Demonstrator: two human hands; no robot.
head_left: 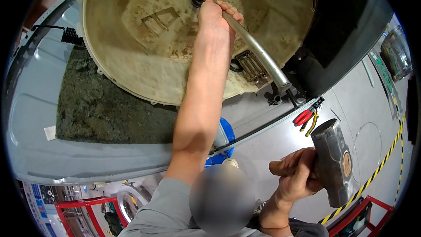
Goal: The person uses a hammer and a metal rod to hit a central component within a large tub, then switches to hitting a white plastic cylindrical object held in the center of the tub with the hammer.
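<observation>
My left hand [219, 15] grips a long metal bar [256, 50] whose far end rests in or on the dark round bearing [195, 1] at the centre of a stained cream plastic tub [123, 35]. The bar slants down to the right, past a rusty slotted fitting [252, 66] in the tub. Lower right, my right hand [296, 184] is wrapped round the wooden handle of a heavy hammer [333, 162], close under its steel head, which is held apart from the bar.
A grey metal casing [35, 149] with dark padding [105, 114] holds the tub. Red-handled and yellow-handled tools [307, 118] lie on the floor, near striped tape [381, 162]. Red frames [83, 205] stand at the lower edges. A blue round object [224, 129] shows beneath the casing.
</observation>
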